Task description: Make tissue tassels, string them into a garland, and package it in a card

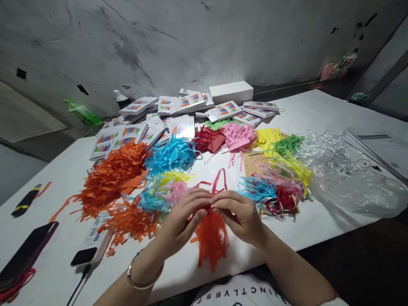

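Over the white table (178, 271), left hand (186, 210) and right hand (242, 216), fingertips together, pinching an orange-red tassel (212, 242) near its top.

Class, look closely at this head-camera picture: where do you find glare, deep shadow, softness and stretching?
Head view: bright glints streak the clear plastic bag; head view: the area past the table at lower right sinks nearly to black; head view: the red-orange tassel looks soft, its strips running together; head view: the dark phone seems stretched near the left edge.
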Demonstrator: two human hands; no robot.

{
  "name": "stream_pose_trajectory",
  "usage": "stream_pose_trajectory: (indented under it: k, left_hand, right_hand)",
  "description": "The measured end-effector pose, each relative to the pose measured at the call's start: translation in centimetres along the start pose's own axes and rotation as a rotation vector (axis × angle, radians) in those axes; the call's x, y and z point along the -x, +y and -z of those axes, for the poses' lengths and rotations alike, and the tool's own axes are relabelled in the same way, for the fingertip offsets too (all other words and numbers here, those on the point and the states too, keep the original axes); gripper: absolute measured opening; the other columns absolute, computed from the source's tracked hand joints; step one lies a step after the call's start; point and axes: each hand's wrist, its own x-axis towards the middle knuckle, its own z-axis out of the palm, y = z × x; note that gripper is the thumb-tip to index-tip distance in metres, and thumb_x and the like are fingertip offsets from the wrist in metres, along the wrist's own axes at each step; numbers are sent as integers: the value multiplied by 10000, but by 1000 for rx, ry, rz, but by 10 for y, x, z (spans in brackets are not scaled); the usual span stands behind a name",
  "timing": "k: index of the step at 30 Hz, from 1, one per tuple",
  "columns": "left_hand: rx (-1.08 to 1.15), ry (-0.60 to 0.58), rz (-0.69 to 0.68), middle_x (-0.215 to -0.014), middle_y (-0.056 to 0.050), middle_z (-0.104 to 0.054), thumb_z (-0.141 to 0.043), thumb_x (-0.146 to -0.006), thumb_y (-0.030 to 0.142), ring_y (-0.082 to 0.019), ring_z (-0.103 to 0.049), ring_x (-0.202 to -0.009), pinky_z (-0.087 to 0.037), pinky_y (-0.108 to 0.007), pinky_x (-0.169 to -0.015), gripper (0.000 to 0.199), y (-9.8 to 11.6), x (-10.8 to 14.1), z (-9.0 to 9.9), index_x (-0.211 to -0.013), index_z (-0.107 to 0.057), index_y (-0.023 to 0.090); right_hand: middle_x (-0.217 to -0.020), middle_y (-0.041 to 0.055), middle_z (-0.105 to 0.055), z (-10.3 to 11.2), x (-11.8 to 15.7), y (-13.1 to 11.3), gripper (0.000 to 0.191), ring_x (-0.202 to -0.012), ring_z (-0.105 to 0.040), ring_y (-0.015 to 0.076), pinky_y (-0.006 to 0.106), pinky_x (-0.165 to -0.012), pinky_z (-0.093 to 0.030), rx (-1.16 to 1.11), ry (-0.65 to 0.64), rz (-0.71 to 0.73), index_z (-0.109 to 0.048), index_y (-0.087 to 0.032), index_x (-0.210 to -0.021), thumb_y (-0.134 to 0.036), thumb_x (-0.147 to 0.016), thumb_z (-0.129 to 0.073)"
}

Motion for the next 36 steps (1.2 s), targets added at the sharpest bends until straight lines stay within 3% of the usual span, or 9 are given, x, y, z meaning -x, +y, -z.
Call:
stream_pose_trajectory:
  k: [2,6,8,10,13,19,25,31,36]
  left_hand:
    - [135,-67,38,-986,-83,-707,-476,-995,257,-204,-637,-928,-504,-362,-879,207,7,-5,-8,-1069,-664,212]
    - [337,14,338,-739,-40,-643,-516,-976,388,-150,-570,-664,-465,-260,-611,284,10,-6,-16,-878,-674,174]
    - [462,47,483,-705,-25,-616,-555,-946,447,-129,-531,-614,-431,-241,-567,319,10,-3,-18,-847,-667,164]
    - [583,71,583,-712,-20,-612,-603,-908,484,-122,-526,-623,-420,-233,-571,336,10,0,-21,-840,-664,161]
    - [706,95,673,-712,-17,-610,-665,-852,521,-125,-534,-651,-424,-236,-603,365,8,3,-26,-852,-669,156]
    - [858,89,711,-723,-25,-613,-699,-832,511,-123,-543,-659,-432,-240,-622,372,6,7,-31,-884,-666,144]
    - [782,86,692,-716,-16,-591,-695,-836,503,-116,-509,-648,-417,-227,-602,354,8,8,-31,-822,-653,152]
    - [707,8,691,-644,21,-507,-637,-876,495,-89,-400,-538,-315,-193,-474,328,7,11,-32,-902,-665,169]
    - [682,-14,679,-629,36,-473,-607,-895,514,-81,-376,-509,-303,-185,-445,339,5,14,-32,-939,-649,181]
  right_hand:
    - [-991,73,-707,-2,2,-2,121,-920,-685,157,290,-800,-580,-54,38,-57,-665,-205,-980,-162,-946,-557]
    - [-1014,78,-693,7,14,3,124,-770,-667,144,254,-603,-540,-9,209,-257,-653,-210,-921,-227,-961,-536]
    - [-877,45,-697,11,22,7,127,-654,-639,127,241,-552,-510,54,249,-348,-651,-212,-943,-239,-965,-530]
    - [-752,10,-684,11,28,7,120,-597,-624,124,239,-549,-503,124,210,-370,-661,-212,-964,-231,-955,-543]
    - [-792,23,-727,5,32,4,121,-649,-668,141,248,-597,-525,216,134,-314,-675,-210,-969,-197,-932,-561]
    - [-884,49,-763,-8,34,5,190,-736,-713,163,262,-652,-551,208,34,-296,-693,-200,-1008,-142,-918,-536]
    - [-834,43,-756,-9,38,3,188,-689,-699,161,261,-608,-538,209,119,-304,-688,-198,-961,-133,-889,-527]
    - [-786,27,-736,-11,35,0,198,-640,-661,139,249,-606,-530,193,97,-301,-690,-205,-942,-137,-880,-515]
    - [-772,25,-726,-12,35,1,183,-635,-647,132,239,-597,-511,184,83,-315,-688,-199,-921,-146,-885,-516]
